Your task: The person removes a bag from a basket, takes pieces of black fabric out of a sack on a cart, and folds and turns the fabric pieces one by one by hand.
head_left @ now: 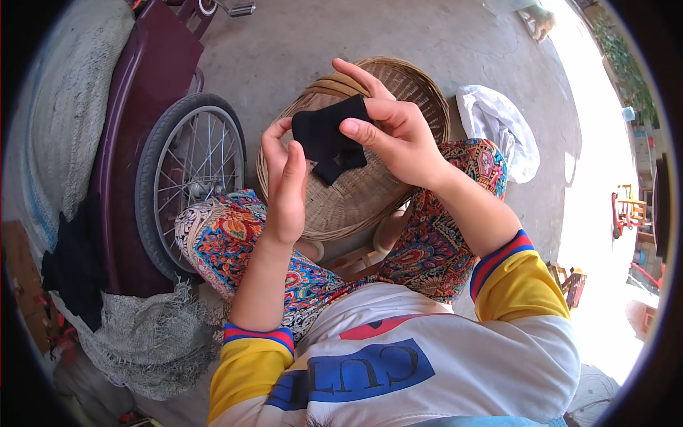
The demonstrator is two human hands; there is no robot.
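Note:
Between my two hands, above a wicker basket (334, 206), is a small black fabric piece (324, 132) with short stubs at its lower end, much like a fingerless glove. My left hand (286, 188) grips its left edge, thumb raised and fingers partly hidden behind the cloth. At the upper right corner, my right hand (398, 135) pinches it between thumb and fingers, with one finger stretched up and away. The basket sits between my knees, and a second wicker basket (416, 78) lies tilted against its far side.
A maroon cart (142, 78) with a spoked wheel (192, 178) stands close on my left. Woven sacks (153, 341) and a dark cloth (75, 263) lie beside it. A white plastic bag (498, 128) rests right of the baskets. Farther off is a small animal (541, 21).

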